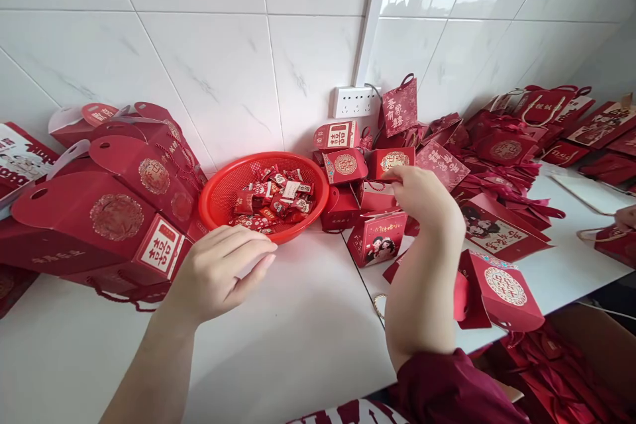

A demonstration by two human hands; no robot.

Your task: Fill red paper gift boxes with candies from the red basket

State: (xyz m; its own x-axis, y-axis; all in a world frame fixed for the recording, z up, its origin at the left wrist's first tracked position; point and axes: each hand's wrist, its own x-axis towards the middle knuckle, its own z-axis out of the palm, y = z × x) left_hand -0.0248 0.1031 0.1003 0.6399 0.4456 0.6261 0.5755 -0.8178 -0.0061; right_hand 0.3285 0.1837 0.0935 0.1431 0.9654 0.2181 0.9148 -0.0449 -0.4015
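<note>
The red basket stands against the wall on the white table, and the wrapped sweets lie in it, their print too small to read. Just in front of the basket, partly over its near rim, is the left hand, palm down, its fingers loosely bent and close together, with nothing seen in them. The right hand is to the right of the basket, bent down at the wrist over a cluster of small red boxes. Its fingertips are at the emblem box; they are partly hidden, so I cannot tell whether they pinch it or only touch it.

Just right of the basket, a small gift box bears 囍 on a pale panel. Beyond the right hand, farther right of the basket, a bag reads 吾家有囍, near a socket strip. Nearer the person, to the basket's right, the couple box shows two cartoon figures under gold script.

Left of the basket, large boxes carry round gold emblems; a label box there shows 囍 in red on white. Well to the basket's right, another person's hand shows at the edge.
</note>
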